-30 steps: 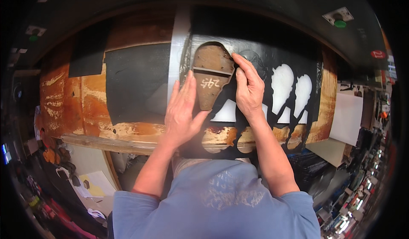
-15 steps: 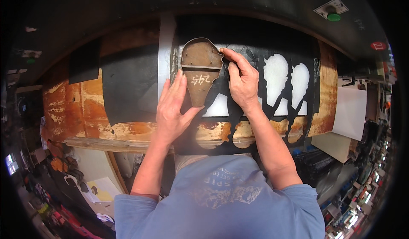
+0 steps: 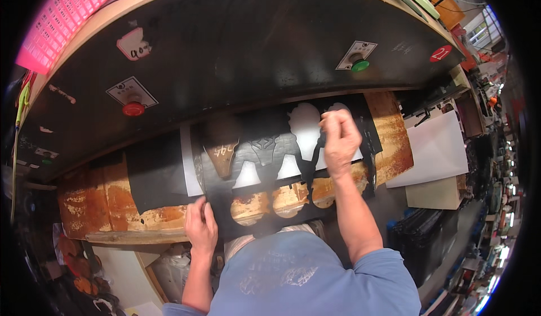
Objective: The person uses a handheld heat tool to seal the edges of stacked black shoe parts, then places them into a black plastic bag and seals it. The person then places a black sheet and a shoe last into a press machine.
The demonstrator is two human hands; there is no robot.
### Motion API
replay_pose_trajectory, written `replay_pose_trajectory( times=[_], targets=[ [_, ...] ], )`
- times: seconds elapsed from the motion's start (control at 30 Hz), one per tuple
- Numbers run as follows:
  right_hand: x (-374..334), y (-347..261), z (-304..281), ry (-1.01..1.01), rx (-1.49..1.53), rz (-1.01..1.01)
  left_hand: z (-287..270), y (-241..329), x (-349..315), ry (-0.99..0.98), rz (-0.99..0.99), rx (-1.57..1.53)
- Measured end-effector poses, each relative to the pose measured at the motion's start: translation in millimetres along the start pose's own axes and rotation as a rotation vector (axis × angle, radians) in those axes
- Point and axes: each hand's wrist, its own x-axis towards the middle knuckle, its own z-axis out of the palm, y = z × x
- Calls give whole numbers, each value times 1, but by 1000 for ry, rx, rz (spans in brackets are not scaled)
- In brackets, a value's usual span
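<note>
A brown metal cutting die (image 3: 220, 161), wide at its far end and tapering toward me, lies on a black sheet (image 3: 262, 175); dark shadow covers its far part. My left hand (image 3: 201, 226) is off the die, by the sheet's near left edge, with its fingers curled together. Over the right part of the sheet, my right hand (image 3: 341, 147) is raised with its fingers bent in, slightly blurred. Neither hand visibly holds anything. Shaped openings in the sheet show a white layer (image 3: 306, 127) beneath, and nearer ones show the wooden board (image 3: 158, 217).
A black machine beam (image 3: 248, 51) spans above the board's far side, carrying a red button (image 3: 134, 108) and a green button (image 3: 360, 65). On top stands a pink basket (image 3: 67, 20). White sheets (image 3: 437, 149) lie to the right; another black piece (image 3: 155, 172) lies left.
Both hands have let go of the die. My left hand has drawn back toward me, and my right has moved right. The view has tilted up, showing more of the beam.
</note>
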Motion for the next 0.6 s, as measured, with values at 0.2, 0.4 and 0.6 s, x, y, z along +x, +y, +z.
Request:
replay_pose_trajectory(
  times=[0.2,0.4,0.6],
  targets=[
    [69,-13,-18,118,-153,-221,13,-22,15,106,32,91],
    [-2,0,-49,-29,-200,64,4,-4,40,108,100,151],
    [-73,19,-31,-240,-510,-307,-7,10,55,150,86,255]
  ],
)
